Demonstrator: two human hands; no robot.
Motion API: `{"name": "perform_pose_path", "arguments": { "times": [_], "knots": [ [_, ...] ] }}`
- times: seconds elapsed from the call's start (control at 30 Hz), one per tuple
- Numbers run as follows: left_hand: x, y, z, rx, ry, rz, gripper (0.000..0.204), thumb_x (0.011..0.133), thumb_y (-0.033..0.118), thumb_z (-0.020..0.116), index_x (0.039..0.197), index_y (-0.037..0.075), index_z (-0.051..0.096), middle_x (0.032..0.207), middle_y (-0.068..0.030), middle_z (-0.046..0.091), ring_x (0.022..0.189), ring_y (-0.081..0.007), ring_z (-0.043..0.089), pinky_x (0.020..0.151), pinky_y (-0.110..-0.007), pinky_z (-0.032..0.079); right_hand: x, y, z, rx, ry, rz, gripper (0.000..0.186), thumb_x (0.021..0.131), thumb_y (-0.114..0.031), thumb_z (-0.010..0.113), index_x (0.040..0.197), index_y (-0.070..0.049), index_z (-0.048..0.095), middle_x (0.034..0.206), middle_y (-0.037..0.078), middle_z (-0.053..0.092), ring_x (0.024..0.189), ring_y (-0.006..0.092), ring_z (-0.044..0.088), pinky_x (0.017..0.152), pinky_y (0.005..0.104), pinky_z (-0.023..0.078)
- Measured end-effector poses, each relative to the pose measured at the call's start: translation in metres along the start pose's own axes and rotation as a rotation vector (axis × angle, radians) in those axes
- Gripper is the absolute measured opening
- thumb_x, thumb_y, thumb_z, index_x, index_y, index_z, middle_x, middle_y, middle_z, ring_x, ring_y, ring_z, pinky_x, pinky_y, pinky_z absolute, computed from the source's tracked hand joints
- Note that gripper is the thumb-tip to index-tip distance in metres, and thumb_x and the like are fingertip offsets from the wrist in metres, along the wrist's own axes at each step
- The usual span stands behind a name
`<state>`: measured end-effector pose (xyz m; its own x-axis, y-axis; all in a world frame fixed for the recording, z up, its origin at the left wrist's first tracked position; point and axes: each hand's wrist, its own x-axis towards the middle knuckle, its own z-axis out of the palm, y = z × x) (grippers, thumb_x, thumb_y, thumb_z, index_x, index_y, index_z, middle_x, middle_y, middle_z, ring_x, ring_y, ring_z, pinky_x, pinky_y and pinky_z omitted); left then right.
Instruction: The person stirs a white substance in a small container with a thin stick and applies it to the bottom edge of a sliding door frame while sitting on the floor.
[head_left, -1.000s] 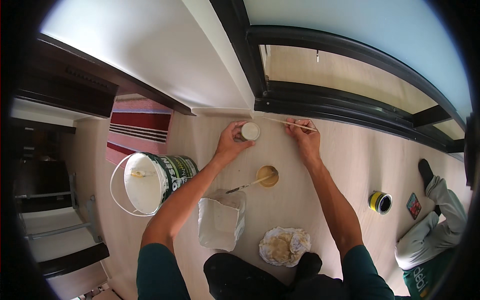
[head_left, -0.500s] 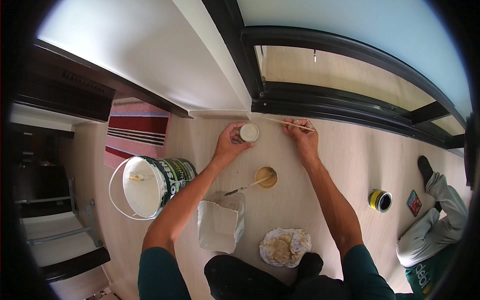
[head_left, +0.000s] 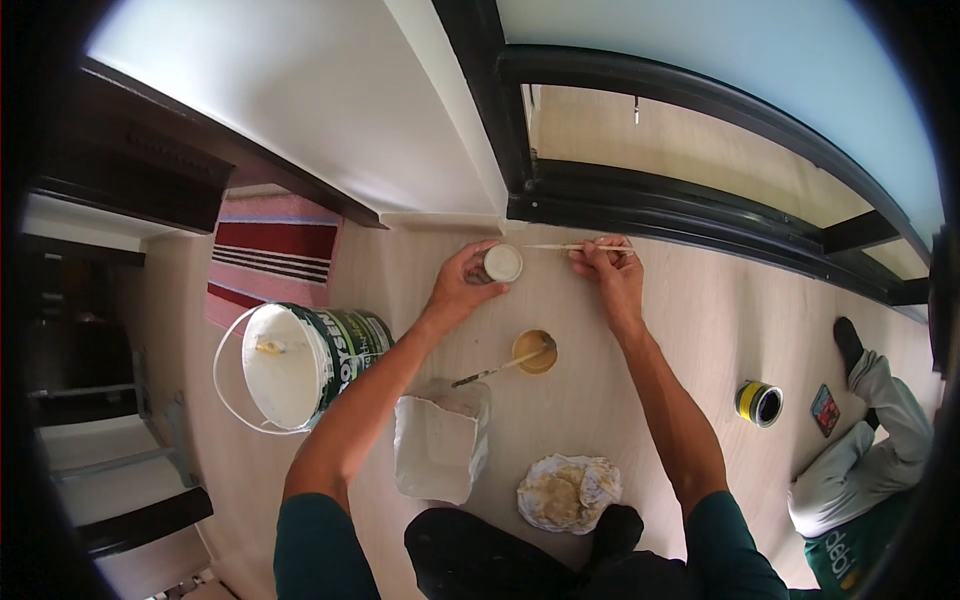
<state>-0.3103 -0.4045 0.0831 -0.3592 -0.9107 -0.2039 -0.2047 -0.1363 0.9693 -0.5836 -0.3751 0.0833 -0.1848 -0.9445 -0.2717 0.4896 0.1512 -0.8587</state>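
Fingers and thumb of my left hand [head_left: 460,288] wrap round a small round cup [head_left: 503,263] with pale, cream-coloured contents, just in front of the white wall's corner. To its right, my right hand [head_left: 613,278] pinches a thin paintbrush [head_left: 556,246]. The brush lies nearly level, its tip pointing left at the cup and a little apart from its rim. On the floor between my forearms stands a tub of tan paint [head_left: 530,362], with a second brush [head_left: 490,375] leaning across its rim.
A white paint bucket [head_left: 283,365] and a white-smeared rectangular container [head_left: 435,450] stand left. A stained rag [head_left: 570,493] lies near my foot. At right are an open can [head_left: 760,403], a phone [head_left: 825,410] and a seated person's leg [head_left: 865,450]. A black door frame [head_left: 700,225] bounds the far side.
The thin paintbrush has turned from slanted to nearly level, its tip moving away from the wall's corner toward the cup. My left hand still holds the cup.
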Motion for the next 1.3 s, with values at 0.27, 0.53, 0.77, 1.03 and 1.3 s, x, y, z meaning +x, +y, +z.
{"name": "perform_pose_path", "arguments": {
  "times": [0.27,0.53,0.77,1.03,1.3],
  "knots": [
    [0.002,0.004,0.004,0.019,0.035,-0.041,0.071,0.080,0.001,0.086,0.145,0.002,0.056,0.112,-0.0046,0.074,0.093,-0.0091,0.062,0.085,-0.027,0.051,-0.001,0.001,0.008,-0.126,-0.121,-0.228,0.012,0.100,-0.003,0.069,0.107,-0.003,0.059,0.111,0.015,0.075,0.099,0.0170,0.073,0.083,0.0295,0.061],
    [0.001,0.002,0.005,0.015,0.109,-0.036,0.069,0.079,0.003,0.088,0.140,0.003,0.055,0.111,-0.0066,0.075,0.093,-0.0109,0.065,0.086,-0.027,0.052,0.001,0.006,-0.005,0.003,-0.032,-0.101,0.012,0.100,-0.008,0.072,0.105,-0.006,0.061,0.109,0.014,0.077,0.097,0.0166,0.074,0.086,0.0280,0.062],
    [0.001,0.010,0.007,0.006,0.088,-0.106,0.072,0.080,0.000,0.087,0.142,0.006,0.052,0.119,-0.0083,0.074,0.104,-0.0131,0.068,0.090,-0.028,0.053,0.000,0.010,-0.002,-0.024,0.012,-0.078,0.016,0.099,-0.011,0.074,0.104,-0.005,0.059,0.103,0.014,0.077,0.091,0.0161,0.074,0.082,0.0277,0.062],
    [0.001,0.024,0.011,-0.004,0.054,-0.193,0.069,0.083,-0.005,0.083,0.143,0.006,0.049,0.125,-0.0096,0.072,0.111,-0.0140,0.067,0.095,-0.030,0.055,0.012,0.017,-0.001,0.053,-0.016,-0.108,0.018,0.101,-0.018,0.073,0.101,-0.006,0.060,0.090,0.007,0.073,0.082,0.0135,0.072,0.077,0.0269,0.061],
    [0.003,0.014,0.003,0.028,0.042,-0.167,0.070,0.083,-0.004,0.084,0.142,0.007,0.047,0.125,-0.0085,0.071,0.111,-0.0148,0.067,0.094,-0.030,0.056,0.021,0.009,0.014,-0.012,-0.079,-0.175,0.015,0.099,-0.016,0.074,0.098,-0.003,0.066,0.090,0.004,0.072,0.081,0.0104,0.070,0.074,0.0259,0.059]
  ]
}}
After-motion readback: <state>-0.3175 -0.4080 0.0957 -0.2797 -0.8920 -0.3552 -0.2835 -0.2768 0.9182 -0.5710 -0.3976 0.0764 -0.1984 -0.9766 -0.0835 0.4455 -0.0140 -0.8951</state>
